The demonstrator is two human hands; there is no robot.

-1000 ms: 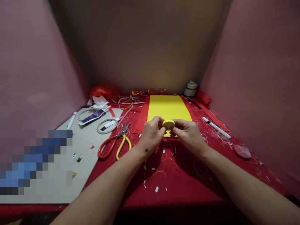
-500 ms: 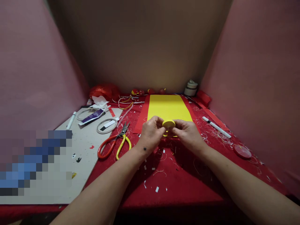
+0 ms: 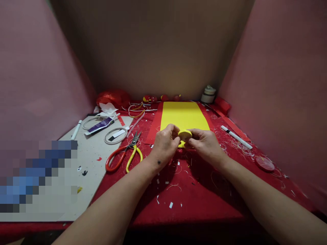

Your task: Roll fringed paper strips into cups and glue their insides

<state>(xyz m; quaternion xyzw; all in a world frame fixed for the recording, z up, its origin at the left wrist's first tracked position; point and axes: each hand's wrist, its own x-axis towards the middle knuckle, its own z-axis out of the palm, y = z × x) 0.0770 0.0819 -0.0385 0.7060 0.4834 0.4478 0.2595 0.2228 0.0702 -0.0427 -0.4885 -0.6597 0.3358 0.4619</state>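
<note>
A small yellow coil of corrugated paper (image 3: 185, 135), round with a ridged edge, is held up between my two hands. My left hand (image 3: 166, 141) pinches its left side with thumb and fingers. From the right, my right hand (image 3: 204, 143) grips the other side the same way. Behind and below the hands lies a sheet of yellow corrugated paper (image 3: 185, 114) on top of red corrugated paper (image 3: 153, 127). Scissors (image 3: 133, 146) with one red and one yellow handle rest partly open, left of my left hand.
A grey board (image 3: 94, 183) on the left carries a purple tube (image 3: 99, 126), a ring-shaped roll (image 3: 115, 136) and a white marker (image 3: 76, 130). Another white marker (image 3: 236, 137) and a clear round lid (image 3: 265, 164) lie right. Paper scraps litter the red cloth (image 3: 199, 207).
The yellow coil has tilted, so more of its flat face shows, and it sits slightly further right. Both hands keep their pinch on it. The scissors and sheets stay put.
</note>
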